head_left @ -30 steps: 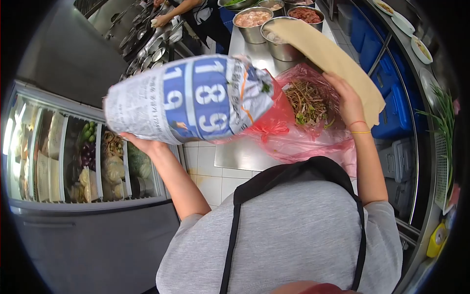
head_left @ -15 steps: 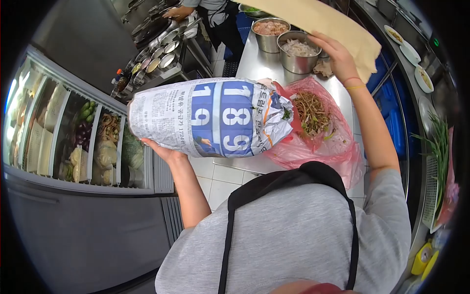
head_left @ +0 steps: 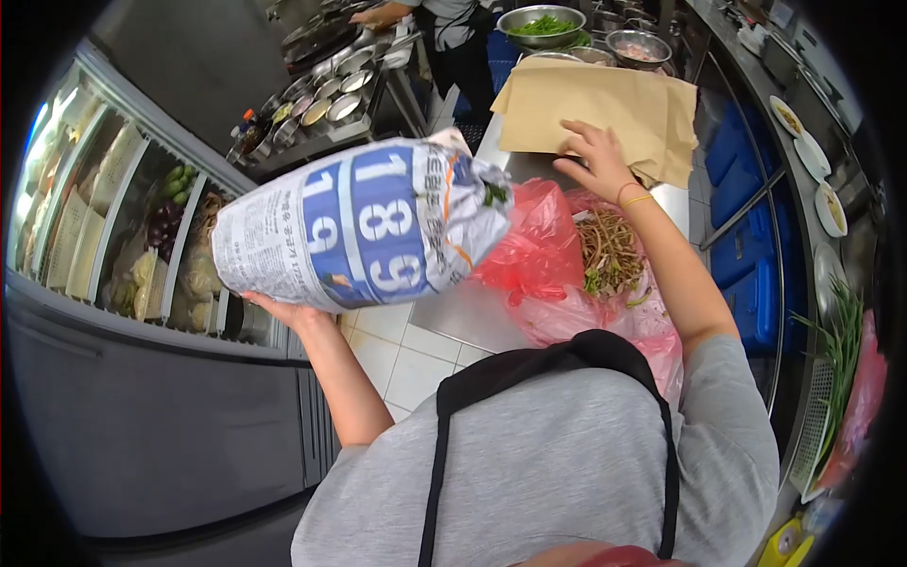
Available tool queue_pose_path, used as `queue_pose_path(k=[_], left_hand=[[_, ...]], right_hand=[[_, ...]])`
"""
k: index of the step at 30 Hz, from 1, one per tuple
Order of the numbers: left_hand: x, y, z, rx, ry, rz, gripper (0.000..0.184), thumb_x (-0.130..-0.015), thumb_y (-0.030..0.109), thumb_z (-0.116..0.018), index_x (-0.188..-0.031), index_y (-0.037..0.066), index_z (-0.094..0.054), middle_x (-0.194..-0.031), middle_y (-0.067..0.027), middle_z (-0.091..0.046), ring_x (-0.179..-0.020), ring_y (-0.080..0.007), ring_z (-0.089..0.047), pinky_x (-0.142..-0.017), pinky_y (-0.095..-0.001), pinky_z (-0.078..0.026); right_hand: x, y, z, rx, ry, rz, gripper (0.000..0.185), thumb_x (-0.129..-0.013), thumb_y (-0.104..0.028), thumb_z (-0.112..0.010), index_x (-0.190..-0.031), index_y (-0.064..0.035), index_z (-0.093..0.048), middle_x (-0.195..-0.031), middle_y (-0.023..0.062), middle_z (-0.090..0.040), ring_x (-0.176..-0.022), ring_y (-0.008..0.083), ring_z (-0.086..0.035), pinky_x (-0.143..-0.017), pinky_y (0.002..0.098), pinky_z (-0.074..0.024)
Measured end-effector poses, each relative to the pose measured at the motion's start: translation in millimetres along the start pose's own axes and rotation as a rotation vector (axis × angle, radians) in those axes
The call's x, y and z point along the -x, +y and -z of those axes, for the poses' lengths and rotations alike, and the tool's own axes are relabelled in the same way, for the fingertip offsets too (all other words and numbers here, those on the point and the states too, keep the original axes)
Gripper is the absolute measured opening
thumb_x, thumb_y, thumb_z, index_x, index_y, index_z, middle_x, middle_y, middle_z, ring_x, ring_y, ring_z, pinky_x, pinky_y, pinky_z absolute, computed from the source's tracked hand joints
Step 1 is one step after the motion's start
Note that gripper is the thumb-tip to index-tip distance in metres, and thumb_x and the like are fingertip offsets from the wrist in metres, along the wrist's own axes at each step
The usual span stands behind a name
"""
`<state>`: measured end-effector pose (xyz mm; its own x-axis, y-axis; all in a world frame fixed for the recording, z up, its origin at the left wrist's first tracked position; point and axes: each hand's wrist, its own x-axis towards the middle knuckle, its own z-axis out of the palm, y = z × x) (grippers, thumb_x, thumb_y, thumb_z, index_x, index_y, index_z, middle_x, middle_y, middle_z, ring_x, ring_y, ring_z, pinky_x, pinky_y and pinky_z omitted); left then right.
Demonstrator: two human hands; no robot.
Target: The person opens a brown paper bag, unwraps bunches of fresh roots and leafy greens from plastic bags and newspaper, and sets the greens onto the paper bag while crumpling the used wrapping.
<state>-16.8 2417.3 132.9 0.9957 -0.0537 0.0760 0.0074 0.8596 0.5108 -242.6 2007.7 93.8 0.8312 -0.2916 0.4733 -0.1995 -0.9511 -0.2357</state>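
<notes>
A big newspaper-wrapped bundle point(head_left: 331, 227) lies across my left hand point(head_left: 288, 312), which supports it from beneath with the fingers mostly hidden. Green leaf shows at the bundle's crumpled right end. My right hand point(head_left: 597, 163) has its fingers apart and holds nothing, just over the near edge of a brown paper sheet point(head_left: 595, 104); whether it touches the sheet I cannot tell. Below that hand, leafy stalks and roots point(head_left: 609, 253) rest on a pink plastic bag point(head_left: 539, 236) on the steel table point(head_left: 463, 317).
At left stands a glass-front fridge point(head_left: 142, 227) with vegetables. Small metal pots point(head_left: 331, 99) line a counter near another person in an apron point(head_left: 453, 47). A bowl of greens point(head_left: 543, 26) is at the table's far end. Plates point(head_left: 812, 156) and a green-onion basket point(head_left: 822, 397) line the right.
The brown sheet has come down over the metal pots, and my right hand has let go of it and moved left. The newspaper bundle has shifted left and tilted.
</notes>
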Motion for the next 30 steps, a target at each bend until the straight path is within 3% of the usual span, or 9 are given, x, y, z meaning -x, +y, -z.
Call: queue_pose_path(k=[1,2,4,7,10,13,18,25,30], left_hand=[[5,1,-11,-0.082,0.051,-0.067,0.081,-0.081,0.068,-0.040,-0.139,0.014,-0.028,-0.142,-0.0093,-0.031,-0.128,-0.0317,-0.034,-0.104,-0.0492,-0.031],[1,6,-15,-0.091,0.062,-0.074,0.081,-0.081,0.068,-0.040,-0.139,0.014,-0.028,-0.142,-0.0093,-0.031,-0.128,-0.0317,-0.034,-0.104,-0.0492,-0.031],[-7,14,-15,-0.087,0.100,-0.166,0.078,-0.085,0.067,-0.031,-0.141,0.013,-0.025,-0.146,-0.0096,-0.024,-0.132,-0.0317,-0.026,-0.106,-0.0499,-0.026],[-12,31,-10,-0.101,0.129,-0.170,0.080,-0.084,0.069,-0.031,-0.141,0.012,-0.024,-0.146,-0.0098,-0.023,-0.133,-0.0322,-0.024,-0.107,-0.0506,-0.024],[-14,47,4,-0.078,0.155,-0.180,0.082,-0.083,0.069,-0.033,-0.141,0.012,-0.024,-0.147,-0.0099,-0.022,-0.133,-0.0324,-0.023,-0.107,-0.0511,-0.023],[-14,59,16,-0.111,0.150,-0.209,0.082,-0.082,0.069,-0.035,-0.141,0.013,-0.023,-0.146,-0.0092,-0.023,-0.133,-0.0326,-0.024,-0.107,-0.0511,-0.024],[-13,54,26,-0.101,0.152,-0.182,0.083,-0.080,0.068,-0.042,-0.140,0.013,-0.025,-0.144,-0.0094,-0.028,-0.131,-0.0328,-0.029,-0.105,-0.0514,-0.027],[-31,38,51,-0.045,0.120,-0.101,0.088,-0.076,0.070,-0.048,-0.139,0.013,-0.027,-0.142,-0.0096,-0.031,-0.129,-0.0329,-0.032,-0.105,-0.0507,-0.029],[-36,35,57,-0.048,0.146,-0.073,0.086,-0.076,0.070,-0.046,-0.139,0.014,-0.028,-0.142,-0.0090,-0.032,-0.128,-0.0324,-0.033,-0.104,-0.0498,-0.030]], right_hand=[[-8,-31,10,-0.169,-0.028,0.049,0.034,-0.078,-0.041,-0.060,-0.101,-0.0159,-0.058,-0.134,0.0087,-0.042,-0.127,0.0266,-0.035,-0.099,0.0582,-0.0222],[-19,-58,14,-0.292,-0.270,0.100,0.061,-0.070,-0.052,-0.065,-0.118,-0.0175,-0.052,-0.138,0.0125,-0.038,-0.128,0.0291,-0.034,-0.098,0.0584,-0.0220],[-12,-124,18,-0.245,-0.641,0.294,0.100,-0.057,-0.051,-0.075,-0.141,-0.0214,-0.028,-0.144,0.0134,-0.027,-0.135,0.0295,-0.022,-0.102,0.0596,-0.0140],[-2,-155,-59,0.016,-0.820,0.353,0.107,-0.057,-0.049,-0.076,-0.144,-0.0245,-0.017,-0.149,0.0099,-0.014,-0.136,0.0322,-0.018,-0.101,0.0616,-0.0198],[-5,-149,-134,0.248,-0.664,0.214,0.111,-0.056,-0.046,-0.078,-0.144,-0.0260,-0.014,-0.150,0.0076,-0.008,-0.135,0.0335,-0.018,-0.099,0.0622,-0.0262],[-11,-152,-145,0.030,-0.726,-0.043,0.100,-0.060,-0.039,-0.077,-0.142,-0.0249,-0.021,-0.146,0.0089,-0.020,-0.132,0.0324,-0.025,-0.096,0.0602,-0.0324],[-15,-153,-163,0.021,-0.575,-0.048,0.038,-0.078,-0.020,-0.058,-0.115,-0.0096,-0.053,-0.120,0.0103,-0.045,-0.118,0.0283,-0.041,-0.086,0.0522,-0.0423],[-9,-126,-178,-0.124,-0.335,-0.022,0.025,-0.079,-0.012,-0.052,-0.100,-0.0023,-0.059,-0.107,0.0159,-0.055,-0.101,0.0315,-0.053,-0.085,0.0402,-0.0457],[6,-95,-32,-0.264,0.019,-0.320,0.022,-0.079,-0.010,-0.048,-0.096,0.0005,-0.057,-0.099,0.0234,-0.057,-0.098,0.0360,-0.054,-0.087,0.0410,-0.0432]])
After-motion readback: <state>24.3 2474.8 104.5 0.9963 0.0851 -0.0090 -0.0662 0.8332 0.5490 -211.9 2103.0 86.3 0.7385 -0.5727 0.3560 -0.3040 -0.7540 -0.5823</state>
